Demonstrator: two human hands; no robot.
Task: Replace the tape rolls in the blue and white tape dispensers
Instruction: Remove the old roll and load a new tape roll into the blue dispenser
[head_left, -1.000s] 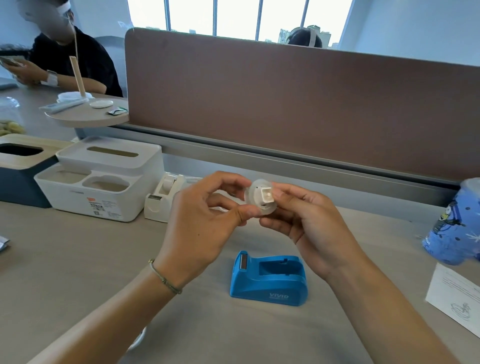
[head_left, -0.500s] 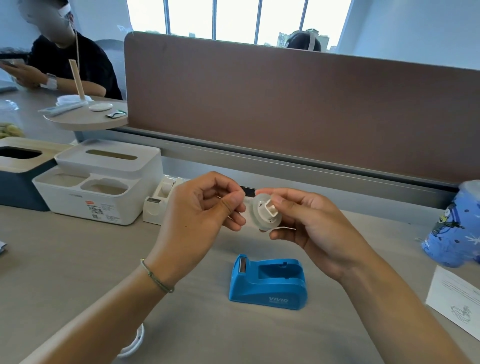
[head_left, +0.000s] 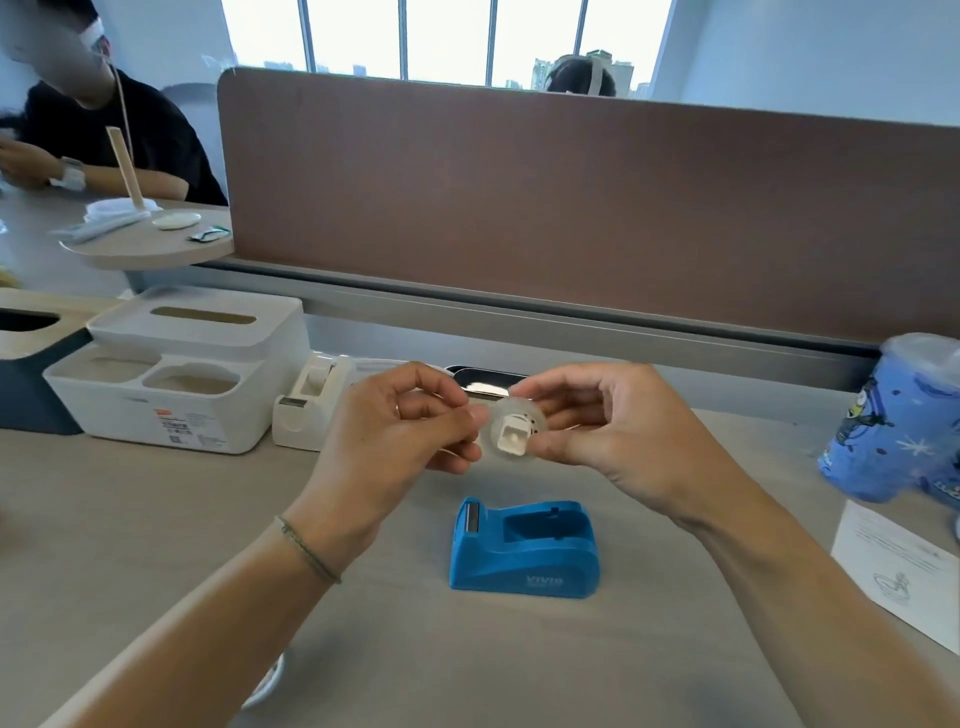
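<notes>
The blue tape dispenser (head_left: 524, 551) stands on the desk below my hands, its roll slot bare. A clear tape roll on a white hub (head_left: 511, 434) is held above it. My right hand (head_left: 618, 431) pinches the roll by its rim. My left hand (head_left: 395, 436) touches the roll's left edge with thumb and fingertips pinched together. The white tape dispenser (head_left: 314, 400) sits farther left, beside the organiser, with no roll visible in it.
A white desk organiser (head_left: 171, 374) and a dark box with a wooden lid (head_left: 26, 358) stand at the left. A blue patterned cup (head_left: 904, 421) and a printed sheet (head_left: 904, 566) lie at the right. A brown partition (head_left: 571, 208) closes the back. Another person sits far left.
My left hand, apart from the roll half a second ago, has come back against its left edge. The view has shifted slightly; the blue dispenser has not moved.
</notes>
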